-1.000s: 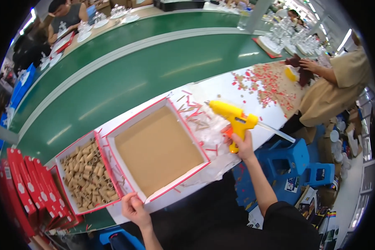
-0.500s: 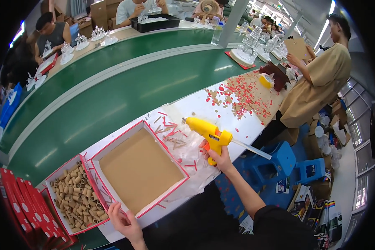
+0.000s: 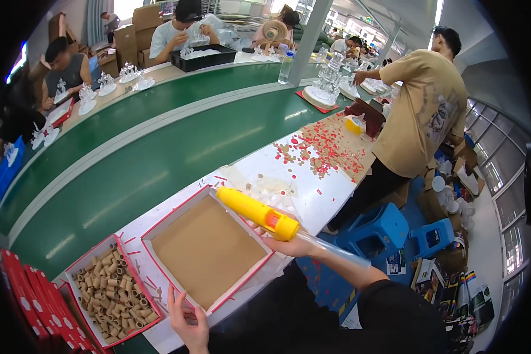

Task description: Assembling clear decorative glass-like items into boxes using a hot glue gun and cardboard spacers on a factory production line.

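My right hand is closed around the handle of a yellow glue gun, partly hidden under its body. The gun's nozzle points left, above the far corner of a shallow red-edged white box with a plain brown bottom. Out of the gun's rear sticks a long translucent glue stick. At the box's near left corner is my left hand, fingers spread and thumb apart, seemingly touching the wall. Left of it, a second red-edged box is filled with short brown cardboard tubes.
Red boxes stand at the lower left. Red and brown discs lie scattered farther along the white table. Beyond runs a green belt. A standing co-worker is at the right, near blue stools; others sit opposite.
The shallow box has shifted right, away from the tube box, over the loose red strips. My right hand has brought the glue gun left and tilted it. The standing co-worker has turned toward the table.
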`<act>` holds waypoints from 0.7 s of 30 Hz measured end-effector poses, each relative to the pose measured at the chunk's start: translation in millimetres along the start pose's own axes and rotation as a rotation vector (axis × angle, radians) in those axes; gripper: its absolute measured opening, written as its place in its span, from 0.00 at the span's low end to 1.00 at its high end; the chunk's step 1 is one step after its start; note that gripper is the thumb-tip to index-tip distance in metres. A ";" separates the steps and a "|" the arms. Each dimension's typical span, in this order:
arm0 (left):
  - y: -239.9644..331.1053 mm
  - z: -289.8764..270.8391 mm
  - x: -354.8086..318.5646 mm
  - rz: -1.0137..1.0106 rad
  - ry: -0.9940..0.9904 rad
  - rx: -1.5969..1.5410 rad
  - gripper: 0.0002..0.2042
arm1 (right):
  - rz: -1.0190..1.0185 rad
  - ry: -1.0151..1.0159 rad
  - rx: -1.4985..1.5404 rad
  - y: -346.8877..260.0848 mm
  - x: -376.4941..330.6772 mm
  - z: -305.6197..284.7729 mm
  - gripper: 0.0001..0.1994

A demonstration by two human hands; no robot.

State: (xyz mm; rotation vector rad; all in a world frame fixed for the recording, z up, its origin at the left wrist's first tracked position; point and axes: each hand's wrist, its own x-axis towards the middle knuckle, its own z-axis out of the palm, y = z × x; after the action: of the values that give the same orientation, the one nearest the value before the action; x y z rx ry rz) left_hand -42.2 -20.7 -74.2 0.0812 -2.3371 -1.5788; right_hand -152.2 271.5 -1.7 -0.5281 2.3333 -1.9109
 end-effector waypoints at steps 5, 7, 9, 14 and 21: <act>-4.6 -0.1 -0.8 0.029 0.014 -0.051 0.22 | 0.041 -0.119 0.093 9.0 10.5 26.3 0.21; -4.9 -2.3 -3.6 -0.011 0.018 -0.049 0.21 | 0.034 -0.228 0.226 -5.4 14.1 37.5 0.16; -3.6 -4.1 -2.8 -0.006 0.006 -0.048 0.21 | 0.041 -0.263 0.218 -1.2 14.9 41.0 0.14; 5.3 -5.4 -0.3 0.010 -0.051 -0.067 0.21 | 0.187 -0.337 0.389 -3.1 13.1 41.3 0.12; -6.7 -12.6 -4.2 -0.019 -0.082 -0.119 0.21 | 0.290 -0.297 0.417 -2.5 7.7 48.9 0.13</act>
State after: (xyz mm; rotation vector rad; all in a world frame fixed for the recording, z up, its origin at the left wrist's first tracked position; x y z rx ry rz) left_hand -35.4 -33.6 -77.0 0.0122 -2.3031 -1.7572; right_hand -145.4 222.9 -8.8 -0.3746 1.6657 -1.9426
